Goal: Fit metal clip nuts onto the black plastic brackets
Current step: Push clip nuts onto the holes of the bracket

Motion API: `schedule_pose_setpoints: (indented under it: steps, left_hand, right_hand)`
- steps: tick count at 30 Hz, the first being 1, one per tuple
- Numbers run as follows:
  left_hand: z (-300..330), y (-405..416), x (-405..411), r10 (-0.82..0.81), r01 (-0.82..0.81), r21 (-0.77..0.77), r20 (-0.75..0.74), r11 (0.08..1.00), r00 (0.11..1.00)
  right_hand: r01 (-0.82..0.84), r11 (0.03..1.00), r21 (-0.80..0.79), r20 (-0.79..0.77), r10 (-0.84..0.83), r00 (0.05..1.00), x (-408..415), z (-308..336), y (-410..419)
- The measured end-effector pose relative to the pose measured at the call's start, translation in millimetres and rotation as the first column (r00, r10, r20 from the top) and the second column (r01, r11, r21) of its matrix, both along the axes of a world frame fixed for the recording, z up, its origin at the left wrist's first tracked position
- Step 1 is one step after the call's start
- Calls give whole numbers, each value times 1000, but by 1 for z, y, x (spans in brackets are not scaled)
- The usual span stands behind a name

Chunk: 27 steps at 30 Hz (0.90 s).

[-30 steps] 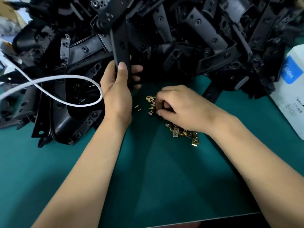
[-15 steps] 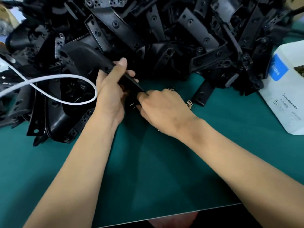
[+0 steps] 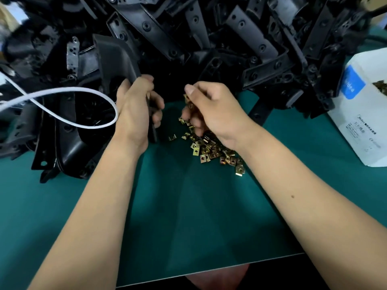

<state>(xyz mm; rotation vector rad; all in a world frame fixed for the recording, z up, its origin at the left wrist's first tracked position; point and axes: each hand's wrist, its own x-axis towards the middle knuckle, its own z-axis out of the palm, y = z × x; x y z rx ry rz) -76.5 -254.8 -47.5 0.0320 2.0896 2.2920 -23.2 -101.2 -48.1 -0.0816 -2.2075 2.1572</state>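
left hand [image 3: 134, 109] gripped a black bracket [image 3: 117, 57], fingers clamped round its lower end; right hand [image 3: 213, 114], fingers curled, pinched a clip nut [image 3: 187, 98] above the loose nuts [image 3: 211, 150] mid-surface [image 3: 188, 216].

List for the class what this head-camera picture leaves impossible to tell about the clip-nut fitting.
- Right hand: curled fingers hide whether it pinches a clip nut.
- Bracket gripped by left hand: the palm covers its lower end, so any fitted nut is unseen.
- White box: cut by the right edge, print too small.
- Bracket pile: cut by the top edge.
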Motion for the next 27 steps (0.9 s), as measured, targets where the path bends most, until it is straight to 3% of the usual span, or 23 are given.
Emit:
schedule_pose_setpoints:
  steps: [1,3,6,8,13,17,24,27]
  left_hand:
    - [0,1,2,6,-10,-81,-50,997,999]
    - [1,4,7,-10,-41,-254,-197,966,980]
    - [-4,7,13,-87,-138,-460,-436,877,896]
    - [-8,7,16,-141,-209,-581,-499,787,855]
    - [-16,14,16,-137,-325,-742,-487,586,863]
    - [-26,8,21,-208,-214,-847,-350,487,913]
    - [-19,-5,19,-225,-100,-818,-270,566,936]
    - [-19,-5,18,-220,-147,-797,-331,585,918]
  right_hand:
    - [-24,987,-159,36,30,999,2,1,-1]
    - [-19,947,-320,70,43,997,3,2,1]
    - [11,942,-335,90,20,996,5,1,5]
    - [37,951,-308,91,-9,996,6,0,8]
    - [104,958,-269,107,-77,991,-1,-5,6]
    - [142,980,-137,42,-138,990,-1,-14,11]
    - [172,984,-37,-95,-174,980,3,-14,20]
    - [162,980,-113,-89,-172,981,5,-12,19]
